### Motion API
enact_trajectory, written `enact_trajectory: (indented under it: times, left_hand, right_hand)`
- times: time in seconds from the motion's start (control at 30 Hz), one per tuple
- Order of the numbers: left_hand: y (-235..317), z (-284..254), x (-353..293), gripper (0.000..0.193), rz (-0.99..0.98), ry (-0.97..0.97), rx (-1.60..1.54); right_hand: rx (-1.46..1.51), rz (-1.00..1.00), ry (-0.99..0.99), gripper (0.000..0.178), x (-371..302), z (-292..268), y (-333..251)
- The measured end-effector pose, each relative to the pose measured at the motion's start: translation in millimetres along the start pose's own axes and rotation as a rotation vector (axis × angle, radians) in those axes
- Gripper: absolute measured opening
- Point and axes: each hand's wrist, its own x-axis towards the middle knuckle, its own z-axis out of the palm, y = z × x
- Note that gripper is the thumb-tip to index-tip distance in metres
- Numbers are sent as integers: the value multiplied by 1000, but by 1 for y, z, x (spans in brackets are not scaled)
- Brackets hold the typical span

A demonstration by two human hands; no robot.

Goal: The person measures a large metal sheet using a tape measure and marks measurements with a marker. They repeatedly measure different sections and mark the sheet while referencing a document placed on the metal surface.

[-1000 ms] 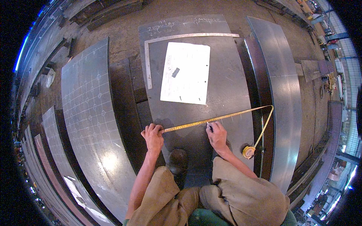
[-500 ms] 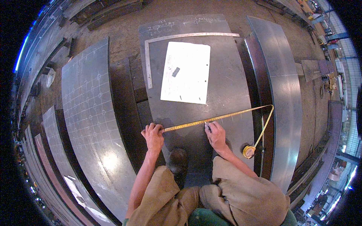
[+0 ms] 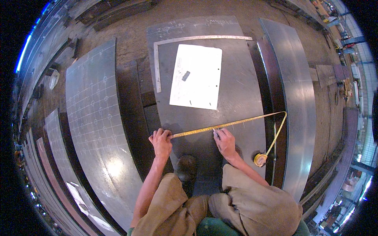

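The yellow measuring tape (image 3: pixel 240 120) lies stretched across a dark steel plate (image 3: pixel 242 90). At the plate's left edge my left hand (image 3: pixel 160 143) is closed on the tape's end. My right hand (image 3: pixel 225 142) pinches a short white stick of chalk (image 3: pixel 214 130), its tip at the near edge of the tape. Past the plate's right edge the tape bends sharply and runs back to its round yellow case (image 3: pixel 260 159), which rests near my right knee. Several thin pale marks show on the steel just right of my right hand.
A white paper sheet (image 3: pixel 201 74) lies on the plate, with a small dark block (image 3: pixel 186 76) on it. Beyond it is a metal square (image 3: pixel 204 38). A gridded steel plate (image 3: pixel 92 94) stands left, another long plate (image 3: pixel 293 90) right, with dark gaps between them.
The whole view has shifted slightly. Both hands keep nearly the same places on the tape, and the chalk's tip shows a little more plainly.
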Motion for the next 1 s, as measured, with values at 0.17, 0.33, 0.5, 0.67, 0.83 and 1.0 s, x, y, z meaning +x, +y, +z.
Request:
enact_trajectory:
  times: [0.17, 0.33, 0.5, 0.67, 0.83, 1.0]
  left_hand:
    - [0, -1, 0, 9, 3, -9, -7]
    - [0, -1, 0, 9, 9, 0, -10]
    - [3, -3, 0, 7, 18, 23, -27]
    - [2, -2, 0, 8, 14, 23, -41]
    - [1, -1, 1, 13, 22, 27, -14]
    - [0, -2, 0, 14, 25, -10, -30]
  right_hand:
    - [-2, -30, 51, 9, 1, 2, -4]
    - [-4, -37, 41, 9, 2, 4, -6]
    - [-4, -34, 33, 10, 3, 2, -9]
    - [-6, -23, 25, 11, 5, 1, -13]
    - [-2, -30, 33, 11, 5, 3, -13]
    - [49, -2, -31, 12, 4, 3, -16]
